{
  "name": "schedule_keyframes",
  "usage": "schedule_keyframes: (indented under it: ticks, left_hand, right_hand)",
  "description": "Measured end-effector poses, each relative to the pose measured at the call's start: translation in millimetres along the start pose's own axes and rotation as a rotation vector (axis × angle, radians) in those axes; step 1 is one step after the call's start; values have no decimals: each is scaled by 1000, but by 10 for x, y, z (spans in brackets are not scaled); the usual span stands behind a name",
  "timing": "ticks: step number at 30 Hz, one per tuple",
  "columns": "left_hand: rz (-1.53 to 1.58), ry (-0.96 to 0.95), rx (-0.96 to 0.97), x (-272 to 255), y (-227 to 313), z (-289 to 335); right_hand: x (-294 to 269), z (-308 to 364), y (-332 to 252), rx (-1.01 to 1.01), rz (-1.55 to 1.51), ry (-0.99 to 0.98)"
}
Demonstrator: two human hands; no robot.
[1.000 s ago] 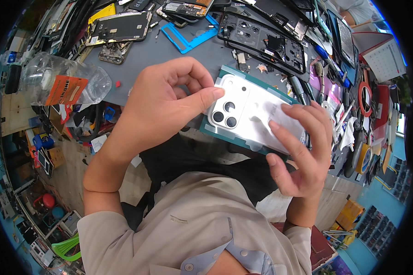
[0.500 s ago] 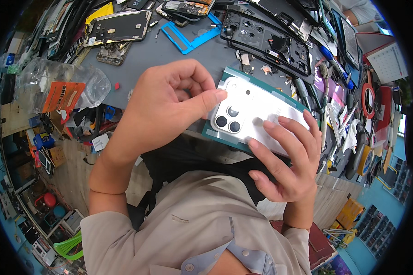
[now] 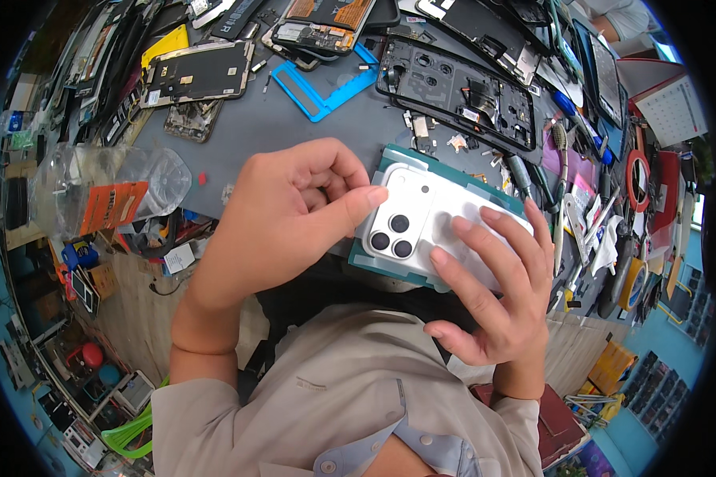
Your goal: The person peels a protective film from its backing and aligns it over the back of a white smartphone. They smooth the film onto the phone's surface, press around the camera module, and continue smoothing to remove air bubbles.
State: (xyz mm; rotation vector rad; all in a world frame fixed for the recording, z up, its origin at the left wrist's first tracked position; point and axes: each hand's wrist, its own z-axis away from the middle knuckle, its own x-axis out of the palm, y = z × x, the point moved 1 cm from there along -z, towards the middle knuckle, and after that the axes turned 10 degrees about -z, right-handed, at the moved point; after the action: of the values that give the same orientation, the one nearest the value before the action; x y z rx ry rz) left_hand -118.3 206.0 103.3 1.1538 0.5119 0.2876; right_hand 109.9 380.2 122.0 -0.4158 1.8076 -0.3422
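White phone point(image 3: 433, 208), back up, on a green board point(image 3: 447, 176) before you.
Your left hand point(image 3: 298, 215): thumb and forefinger pinched at its camera corner, anything gripped there unclear; your right hand point(image 3: 497, 290): fingers spread over its back.

We've got our left hand point(image 3: 288, 222) kinda pinched, thumb point(image 3: 352, 211) and index point(image 3: 344, 163) close together, other fingers point(image 3: 317, 196) tucked in. Our right hand point(image 3: 500, 300) is way looser: palm down, fingers spread and a bit bent, thumb out sideways. Both our forearms point(image 3: 204, 322) are bare.
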Motion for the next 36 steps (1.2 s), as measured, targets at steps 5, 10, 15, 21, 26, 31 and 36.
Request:
schedule_keyframes:
  ticks: [5,10,15,21,26,31,36]
  left_hand:
    - [11,-18,-17,-1,-15,-5]
    - [15,-16,-52,12,-19,17]
    - [-34,-10,-43,-7,9,15]
    - [-43,4,-26,-5,3,7]
    - [-49,0,-14,2,1,9]
    - [-56,4,-16,8,-4,4]
    - [-22,21,-62,27,20,10]
  right_hand:
    - [-54,-133,36,32,54,-69]
    - [-59,-215,91,50,61,-134]
    - [-59,-218,98,61,68,-159]
    - [-53,-228,99,63,80,-151]
    - [-60,-235,108,67,85,-153]
    - [-62,-245,103,65,94,-156]
    - [-225,-114,116,96,123,-4]
